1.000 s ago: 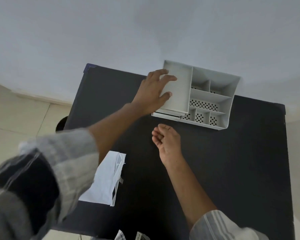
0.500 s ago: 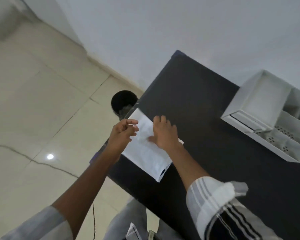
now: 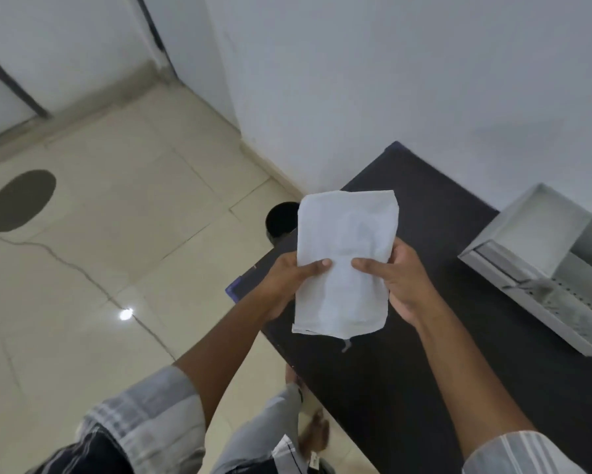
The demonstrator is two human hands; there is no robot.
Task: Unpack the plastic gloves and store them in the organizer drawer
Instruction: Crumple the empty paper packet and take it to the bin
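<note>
A flat white glove packet [image 3: 344,241] is held upright in the air above the left end of the black table [image 3: 424,354]. My left hand [image 3: 289,282] grips its left edge, thumb on the front. My right hand [image 3: 399,277] grips its right edge the same way. A faint glove outline shows through the packet. The white organizer [image 3: 534,254] stands on the table at the right, its drawer front facing me; the drawer looks closed.
A black round bin [image 3: 281,220] stands on the tiled floor just beyond the table's left end. The white wall runs behind the table. My legs and a foot are below the table's near edge.
The packet lay on the table under both hands half a second ago; both hands have lifted it and turned it upright. One second ago my left hand was on the organizer.
</note>
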